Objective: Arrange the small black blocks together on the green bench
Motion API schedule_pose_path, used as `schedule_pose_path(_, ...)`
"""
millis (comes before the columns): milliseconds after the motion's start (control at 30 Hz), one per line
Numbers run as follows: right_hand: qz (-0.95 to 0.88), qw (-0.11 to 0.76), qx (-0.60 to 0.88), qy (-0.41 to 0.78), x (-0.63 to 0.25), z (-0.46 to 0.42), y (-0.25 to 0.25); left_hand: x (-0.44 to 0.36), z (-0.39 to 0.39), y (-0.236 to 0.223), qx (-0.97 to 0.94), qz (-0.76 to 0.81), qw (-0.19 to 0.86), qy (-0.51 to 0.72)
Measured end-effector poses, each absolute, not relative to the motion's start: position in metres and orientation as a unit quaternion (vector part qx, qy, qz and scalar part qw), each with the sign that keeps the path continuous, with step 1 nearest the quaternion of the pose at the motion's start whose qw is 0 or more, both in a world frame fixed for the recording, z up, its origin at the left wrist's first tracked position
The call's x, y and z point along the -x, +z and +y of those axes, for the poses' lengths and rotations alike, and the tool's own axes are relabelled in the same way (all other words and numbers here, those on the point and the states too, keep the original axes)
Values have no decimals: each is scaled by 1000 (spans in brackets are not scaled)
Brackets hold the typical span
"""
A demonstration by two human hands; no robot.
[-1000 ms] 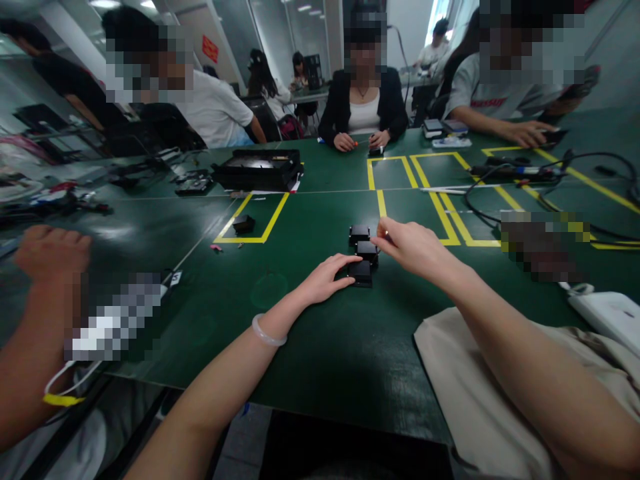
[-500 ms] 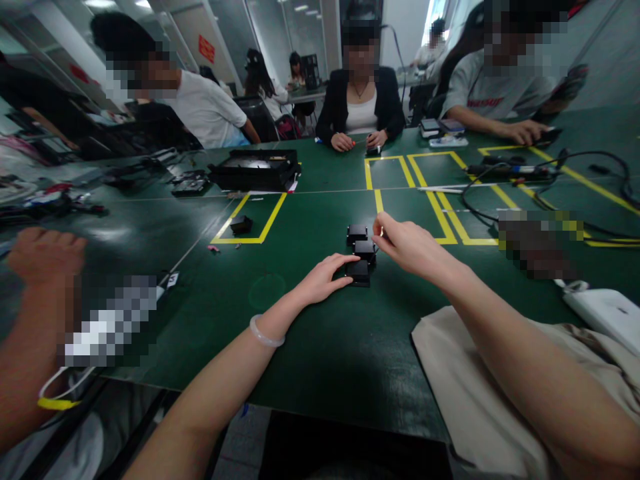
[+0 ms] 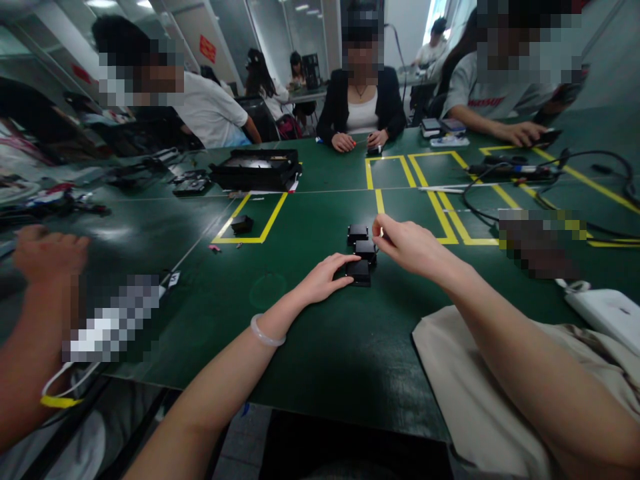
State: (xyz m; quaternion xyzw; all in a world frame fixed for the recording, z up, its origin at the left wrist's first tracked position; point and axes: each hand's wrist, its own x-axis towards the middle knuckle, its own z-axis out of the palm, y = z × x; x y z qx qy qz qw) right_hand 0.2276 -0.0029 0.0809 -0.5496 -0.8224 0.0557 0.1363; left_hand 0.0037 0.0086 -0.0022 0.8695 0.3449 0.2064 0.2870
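Observation:
Three small black boxes stand in a short row on the green table in front of me: a far box (image 3: pixel 357 232), a middle box (image 3: pixel 365 250) and a near box (image 3: pixel 358 271). The near one is held between the thumb and fingers of my left hand (image 3: pixel 327 277), with a fingertip reaching toward the middle box. My right hand (image 3: pixel 403 241) hovers at the right side of the middle box, thumb and fingers pinched together. Whatever those fingertips hold, if anything, is hidden.
A black tray (image 3: pixel 255 170) stands farther back on the left, with a small black part (image 3: pixel 242 224) nearer me. Black cables (image 3: pixel 515 170) lie at right; beige cloth (image 3: pixel 450 373) covers the front right edge. Co-workers sit around, one arm (image 3: pixel 45 280) close on my left.
Both my hands keep nearly the same places at the black boxes. The whole view shifts very slightly.

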Motion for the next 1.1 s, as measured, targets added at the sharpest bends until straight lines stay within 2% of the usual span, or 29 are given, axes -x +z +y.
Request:
schedule_pose_path(533,-807,120,578,31,-227,-2,80,-4,9,-3,-865,357,288,204)
schedule_pose_path(700,-817,135,557,59,-227,-3,82,-4,10,-3,-864,356,288,209)
schedule_pose_path(900,-795,112,596,17,-226,-3,83,-4,9,-2,-864,357,291,205)
schedule_pose_path(1100,-822,130,551,63,-228,-2,81,-4,10,-4,-868,354,282,205)
